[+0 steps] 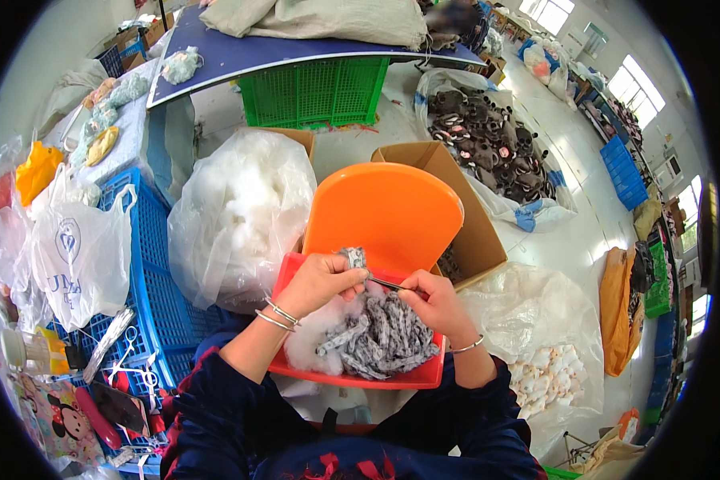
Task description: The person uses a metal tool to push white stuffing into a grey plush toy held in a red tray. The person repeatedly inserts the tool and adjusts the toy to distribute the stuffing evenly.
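Over a red bin (436,374), my left hand (324,280) pinches a small grey mottled fabric piece (354,258) that sticks up past the fingers. My right hand (438,302) is closed on a thin dark metal rod (387,284), whose tip points at the fabric by the left thumb; whether it is inside cannot be seen. Below both hands lies a heap of limp grey mottled fabric pieces (384,340). White fluffy stuffing (308,340) fills the bin's left side.
The bin meets an orange chair (384,208). Left stand a clear bag of stuffing (248,200) and a blue crate (180,280) with scissors (148,376) on top. Right are a cardboard box (480,232), a bag of dark plush pieces (488,144) and a bag of white pieces (548,376).
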`<state>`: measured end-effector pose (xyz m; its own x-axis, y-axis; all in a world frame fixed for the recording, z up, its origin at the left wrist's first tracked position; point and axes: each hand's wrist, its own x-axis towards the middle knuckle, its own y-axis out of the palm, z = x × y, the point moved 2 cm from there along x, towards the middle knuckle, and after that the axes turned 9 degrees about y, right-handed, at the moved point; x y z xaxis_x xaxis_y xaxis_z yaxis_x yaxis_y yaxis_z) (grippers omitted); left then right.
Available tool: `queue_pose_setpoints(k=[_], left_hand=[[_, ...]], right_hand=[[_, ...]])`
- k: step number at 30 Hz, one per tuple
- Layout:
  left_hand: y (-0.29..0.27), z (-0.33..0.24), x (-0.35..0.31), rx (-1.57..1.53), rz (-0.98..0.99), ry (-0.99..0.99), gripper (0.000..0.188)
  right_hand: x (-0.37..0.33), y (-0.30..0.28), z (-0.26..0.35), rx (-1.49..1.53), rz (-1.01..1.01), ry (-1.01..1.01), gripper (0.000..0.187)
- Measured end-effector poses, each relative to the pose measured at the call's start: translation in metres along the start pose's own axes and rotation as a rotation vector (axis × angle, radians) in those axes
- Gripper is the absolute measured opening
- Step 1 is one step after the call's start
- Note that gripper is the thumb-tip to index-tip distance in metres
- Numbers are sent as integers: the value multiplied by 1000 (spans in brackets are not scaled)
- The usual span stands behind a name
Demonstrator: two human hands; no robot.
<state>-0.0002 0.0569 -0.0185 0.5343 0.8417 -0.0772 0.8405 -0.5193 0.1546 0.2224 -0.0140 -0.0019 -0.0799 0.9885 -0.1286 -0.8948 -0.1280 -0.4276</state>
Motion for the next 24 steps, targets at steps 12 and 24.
queue_pose_setpoints(k=[12, 24], left_hand=[[1, -13, -3, 122, -111, 84, 29], [-12, -4, 2, 91, -146, 146, 24]], right_hand=[[10, 31, -24, 258, -10, 58, 9], [10, 28, -14, 260, -45, 15, 9]])
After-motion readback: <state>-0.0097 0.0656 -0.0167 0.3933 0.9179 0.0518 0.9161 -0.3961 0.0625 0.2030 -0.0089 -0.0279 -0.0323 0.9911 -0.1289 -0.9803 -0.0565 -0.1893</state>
